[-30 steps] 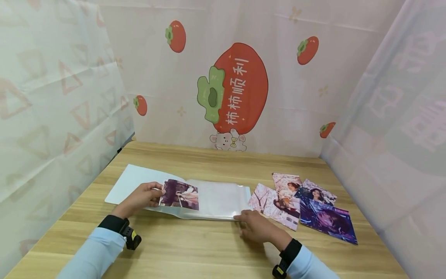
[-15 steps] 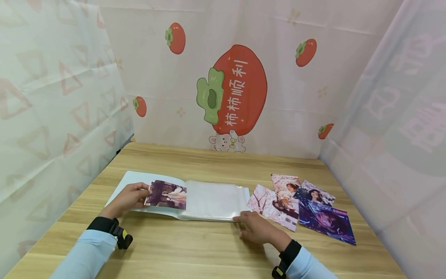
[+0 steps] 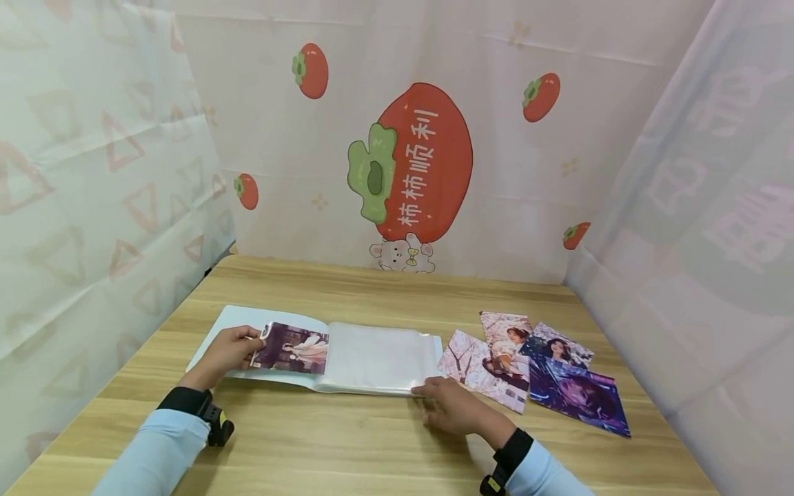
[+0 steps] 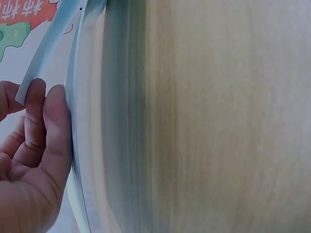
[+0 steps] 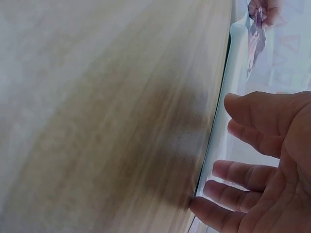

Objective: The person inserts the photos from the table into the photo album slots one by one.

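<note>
A photo album lies spread out on the table, with a pale blue cover to the left and clear sleeves to the right. My left hand pinches the left edge of a purple-toned photo above the left side; a glossy clear edge shows at its corner, apparently a sleeve page. In the left wrist view, the thumb and fingers grip a thin pale edge. At the album's lower right corner, my right hand touches the edge, its fingers loosely extended in the right wrist view.
To the right of the album several loose photos overlap: one with cherry blossom, an upright pink one, one of a dark-haired person and a blue-purple one. Printed cloth hangs behind the wooden table.
My left hand has moved left with the photo, bringing it down over the album's left side. The right hand has stayed at the lower right corner.
</note>
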Available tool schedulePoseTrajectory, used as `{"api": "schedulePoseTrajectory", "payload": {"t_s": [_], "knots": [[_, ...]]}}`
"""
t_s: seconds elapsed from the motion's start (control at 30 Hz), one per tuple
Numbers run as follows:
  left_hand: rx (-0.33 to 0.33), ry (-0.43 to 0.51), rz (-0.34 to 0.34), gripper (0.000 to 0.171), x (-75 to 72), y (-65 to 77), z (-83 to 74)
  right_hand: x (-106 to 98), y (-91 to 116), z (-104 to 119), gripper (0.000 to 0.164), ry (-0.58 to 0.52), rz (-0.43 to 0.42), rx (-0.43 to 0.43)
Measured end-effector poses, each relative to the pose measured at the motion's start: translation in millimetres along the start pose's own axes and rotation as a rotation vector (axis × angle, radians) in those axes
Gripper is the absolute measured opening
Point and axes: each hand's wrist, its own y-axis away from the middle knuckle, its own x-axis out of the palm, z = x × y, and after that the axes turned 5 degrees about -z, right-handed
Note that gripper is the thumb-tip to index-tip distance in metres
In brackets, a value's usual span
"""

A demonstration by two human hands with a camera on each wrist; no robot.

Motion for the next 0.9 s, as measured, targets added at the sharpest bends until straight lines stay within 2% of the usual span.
{"api": "schedulePoseTrajectory", "payload": {"t_s": [0.4, 0.53, 0.67, 0.9], "knots": [[0.009, -0.114, -0.075, 0.023, 16.1, 0.6, -7.7, 1.7, 1.0, 2.0, 0.048, 0.013, 0.01, 0.011], [0.033, -0.151, -0.09, 0.021, 22.2, 0.1, -11.2, 3.0, 1.7, 1.5, 0.049, 0.003, 0.017, 0.016], [0.071, -0.175, -0.095, 0.02, 29.0, -0.4, -15.7, 2.3, 2.5, 2.3, 0.049, 0.008, 0.02, 0.015], [0.105, -0.204, -0.065, 0.022, 38.8, -2.9, -24.7, 2.1, 2.8, 2.4, 0.051, 0.025, 0.016, 0.01]]}}
